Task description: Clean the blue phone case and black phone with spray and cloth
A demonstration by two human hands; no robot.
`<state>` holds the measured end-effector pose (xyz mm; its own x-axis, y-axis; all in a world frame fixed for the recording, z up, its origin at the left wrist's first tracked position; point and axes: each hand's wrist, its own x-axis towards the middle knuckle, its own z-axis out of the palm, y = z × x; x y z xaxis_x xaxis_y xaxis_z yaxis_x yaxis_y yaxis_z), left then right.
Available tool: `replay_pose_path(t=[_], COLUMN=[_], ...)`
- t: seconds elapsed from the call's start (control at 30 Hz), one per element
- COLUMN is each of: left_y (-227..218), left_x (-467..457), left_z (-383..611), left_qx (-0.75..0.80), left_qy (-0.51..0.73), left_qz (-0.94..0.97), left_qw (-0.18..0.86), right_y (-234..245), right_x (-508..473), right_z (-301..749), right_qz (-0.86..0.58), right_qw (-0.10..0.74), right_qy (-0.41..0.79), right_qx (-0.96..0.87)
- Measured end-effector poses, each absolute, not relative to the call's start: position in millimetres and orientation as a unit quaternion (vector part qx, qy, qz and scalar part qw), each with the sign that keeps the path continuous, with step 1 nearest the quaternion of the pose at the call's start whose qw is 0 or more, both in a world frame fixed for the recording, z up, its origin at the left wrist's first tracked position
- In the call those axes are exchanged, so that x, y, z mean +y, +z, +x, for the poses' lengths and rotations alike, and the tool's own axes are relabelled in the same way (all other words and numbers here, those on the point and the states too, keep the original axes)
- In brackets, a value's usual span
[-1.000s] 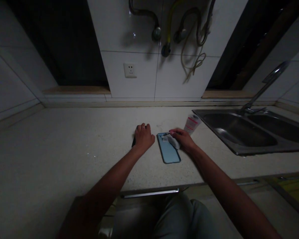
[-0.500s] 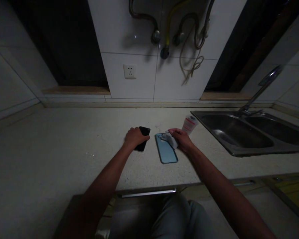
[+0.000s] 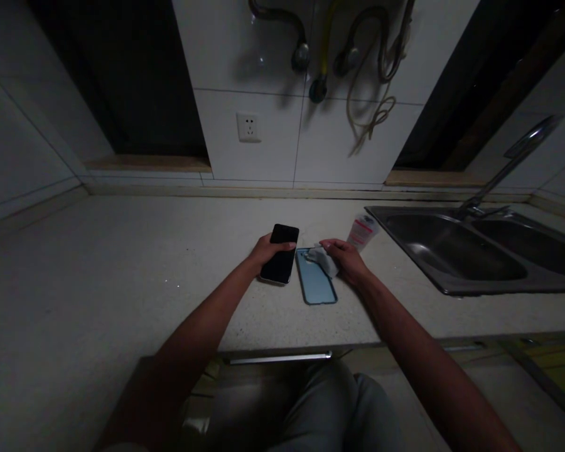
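My left hand [image 3: 266, 248] grips a black smartphone [image 3: 279, 267] from its left side, with the thumb lying across the dark screen. Just right of it a light blue phone case [image 3: 316, 286] lies flat on the counter, its inner side up. Between the fingers of my right hand [image 3: 347, 258] is a crumpled whitish wipe [image 3: 327, 261], which hangs over the upper right part of the case; whether it touches the case I cannot tell. Behind the right hand stands a clear plastic cup [image 3: 362, 231] with red print.
The pale countertop [image 3: 122, 276] runs the full width. To the right are a double steel sink [image 3: 445, 290] and a tall faucet [image 3: 513, 157]. On the tiled wall behind are a power socket [image 3: 249, 127] and several hoses. A drawer handle [image 3: 280, 359] runs along the front.
My left hand has picked up the smartphone and brought it a little right and up, with more of the screen showing. The right hand with the wipe has barely moved. The view shifted slightly.
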<state>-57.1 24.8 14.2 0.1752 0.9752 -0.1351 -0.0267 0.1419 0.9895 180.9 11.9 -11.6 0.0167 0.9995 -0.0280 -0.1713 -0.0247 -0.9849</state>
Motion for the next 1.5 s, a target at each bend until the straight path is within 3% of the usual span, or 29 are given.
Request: replay_pose_path(t=[0.17,0.3,0.77,1.17,1.5], left_y=[15.7,9.4,7.5,3.5,10.9], left_x=[19.2,19.1,11.8,16.4,14.3], left_z=[-49.5,-45.6,-35.9,-30.2,-26.8], left_qx=[0.417,0.326,0.222,0.204,0.245], left_qy=[0.404,0.413,0.36,0.342,0.366], left_qz=[0.297,0.223,0.193,0.181,0.175], left_qw=[0.758,0.821,0.885,0.9,0.88], right_y=[-12.2,-12.0,-15.7,-1.9,12.6], right_x=[12.1,12.0,16.3,17.4,38.3], right_z=[181.6,180.8,182.3,163.5,115.2], right_qz=[-0.469,-0.463,-0.475,-0.497,-0.466], right_qw=[0.535,0.536,0.551,0.686,0.539], right_qy=[0.535,0.545,0.512,0.275,0.273], right_qx=[-0.456,-0.449,-0.456,-0.455,-0.646])
